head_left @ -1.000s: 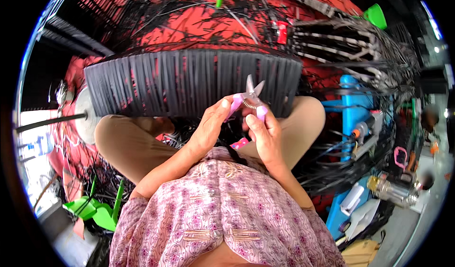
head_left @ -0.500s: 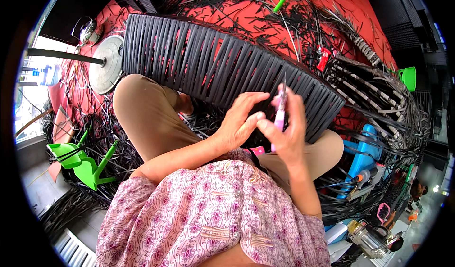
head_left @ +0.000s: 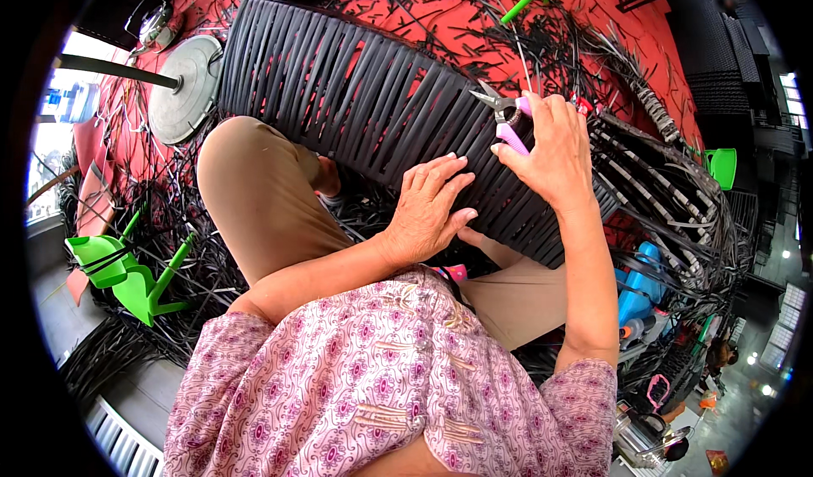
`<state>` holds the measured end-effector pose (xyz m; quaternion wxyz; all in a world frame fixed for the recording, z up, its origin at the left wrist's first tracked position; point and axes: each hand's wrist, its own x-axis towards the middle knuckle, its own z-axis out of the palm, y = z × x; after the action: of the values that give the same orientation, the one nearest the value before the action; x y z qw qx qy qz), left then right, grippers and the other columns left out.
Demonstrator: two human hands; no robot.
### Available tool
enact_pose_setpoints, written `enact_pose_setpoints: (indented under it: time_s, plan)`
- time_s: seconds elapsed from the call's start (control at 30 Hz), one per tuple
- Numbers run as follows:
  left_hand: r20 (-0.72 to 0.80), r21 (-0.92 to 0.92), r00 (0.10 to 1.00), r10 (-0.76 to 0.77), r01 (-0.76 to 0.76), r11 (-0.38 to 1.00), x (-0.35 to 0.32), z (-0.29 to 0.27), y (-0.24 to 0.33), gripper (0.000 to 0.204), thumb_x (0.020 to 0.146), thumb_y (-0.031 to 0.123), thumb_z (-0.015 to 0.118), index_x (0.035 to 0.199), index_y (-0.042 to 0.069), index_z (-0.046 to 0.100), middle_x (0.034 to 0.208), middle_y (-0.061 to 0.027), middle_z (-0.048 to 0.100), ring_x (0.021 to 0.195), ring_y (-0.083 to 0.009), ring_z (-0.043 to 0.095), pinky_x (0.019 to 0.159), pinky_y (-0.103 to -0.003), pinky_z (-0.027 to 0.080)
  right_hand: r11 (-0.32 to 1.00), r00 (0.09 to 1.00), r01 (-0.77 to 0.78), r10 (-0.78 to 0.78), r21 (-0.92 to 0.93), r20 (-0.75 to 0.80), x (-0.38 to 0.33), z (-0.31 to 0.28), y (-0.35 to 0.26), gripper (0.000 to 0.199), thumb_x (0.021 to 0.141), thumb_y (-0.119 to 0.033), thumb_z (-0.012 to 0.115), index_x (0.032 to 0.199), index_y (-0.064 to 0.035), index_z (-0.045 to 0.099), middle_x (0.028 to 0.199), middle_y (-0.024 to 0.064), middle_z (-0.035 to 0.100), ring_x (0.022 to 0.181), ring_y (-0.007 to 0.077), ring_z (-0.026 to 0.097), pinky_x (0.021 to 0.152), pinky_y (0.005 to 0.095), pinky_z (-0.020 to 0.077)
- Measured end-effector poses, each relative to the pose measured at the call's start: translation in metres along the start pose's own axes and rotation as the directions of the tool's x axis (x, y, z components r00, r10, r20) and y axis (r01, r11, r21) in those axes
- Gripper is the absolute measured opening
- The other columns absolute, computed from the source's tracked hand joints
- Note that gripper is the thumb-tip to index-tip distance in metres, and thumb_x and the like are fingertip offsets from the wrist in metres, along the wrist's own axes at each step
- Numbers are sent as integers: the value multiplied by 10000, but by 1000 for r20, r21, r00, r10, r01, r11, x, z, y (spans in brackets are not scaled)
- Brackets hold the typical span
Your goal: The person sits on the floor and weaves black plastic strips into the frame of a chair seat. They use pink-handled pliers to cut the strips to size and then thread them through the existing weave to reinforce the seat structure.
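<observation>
A long panel wrapped with black flat strips (head_left: 339, 83) lies across in front of my folded legs, with gaps between its strips. My left hand (head_left: 426, 210) rests at the panel's near edge, fingers stretched and holding nothing. In my right hand (head_left: 557, 151) is a pair of pruning shears (head_left: 511, 135) with lilac handles and a spring between them. Their blades are apart and point left, over the panel's far edge. The right fingers hide part of the upper handle.
Black strip offcuts cover the red mat (head_left: 474, 45) beyond the panel. Bundled strips (head_left: 669, 198) lie at right near a blue plastic thing (head_left: 641, 278). A green plastic chair (head_left: 140, 282) lies at left; a round grey base with a pole (head_left: 182, 88) stands at far left.
My right hand has moved up and to the right with the pruning shears, whose blades now show apart. My left hand has shifted slightly, down at the panel's near edge.
</observation>
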<state>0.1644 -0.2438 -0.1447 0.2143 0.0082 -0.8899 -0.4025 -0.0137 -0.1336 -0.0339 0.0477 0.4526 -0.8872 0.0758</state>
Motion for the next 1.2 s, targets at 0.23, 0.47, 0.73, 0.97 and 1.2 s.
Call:
enact_pose_setpoints:
  time_s: [0.23, 0.47, 0.73, 0.97, 1.2]
  plan:
    - [-9, -11, 1000, -22, 22, 1000, 2, 0, -1, 517, 816, 222, 723, 1278, 66, 549, 1361, -124, 486, 1306, -309, 448, 1065, -449, 319, 999, 992, 52, -53, 7, 118, 9, -8, 7, 596, 662, -284, 817, 1144, -43, 563, 976, 126, 545, 936, 326, 554, 862, 434, 448]
    - [-24, -14, 999, -21, 21, 1000, 3, 0, 0, 523, 812, 210, 736, 1278, 65, 548, 1356, -119, 497, 1295, -300, 464, 1057, -441, 322, 999, 977, 37, -34, -10, 211, 15, -21, 7, 507, 678, -289, 760, 1066, -5, 597, 989, 167, 595, 962, 338, 592, 872, 444, 466]
    - [-23, -9, 1000, -16, 16, 1000, 3, 0, -1, 518, 807, 204, 740, 1266, 57, 551, 1343, -118, 508, 1290, -299, 471, 1048, -444, 325, 999, 972, 47, -50, 21, 230, 13, -17, 14, 562, 659, -266, 764, 1129, -26, 572, 940, 148, 546, 940, 342, 568, 850, 437, 469]
    - [-23, 12, 1000, -15, 15, 1000, 4, 1, 0, 517, 804, 208, 741, 1262, 59, 553, 1337, -114, 515, 1288, -302, 474, 1040, -446, 329, 988, 975, 137, -148, 76, 167, 12, -13, 26, 540, 636, -214, 771, 1096, -23, 562, 972, 160, 553, 957, 353, 573, 863, 443, 475]
    - [-27, 13, 1000, -8, 8, 1000, 4, 3, -1, 521, 809, 209, 741, 1270, 62, 548, 1340, -112, 511, 1291, -303, 469, 1037, -450, 319, 971, 972, 191, -207, 143, 107, 12, -3, 35, 542, 635, -207, 787, 1091, -34, 548, 948, 145, 540, 924, 349, 571, 825, 443, 476]
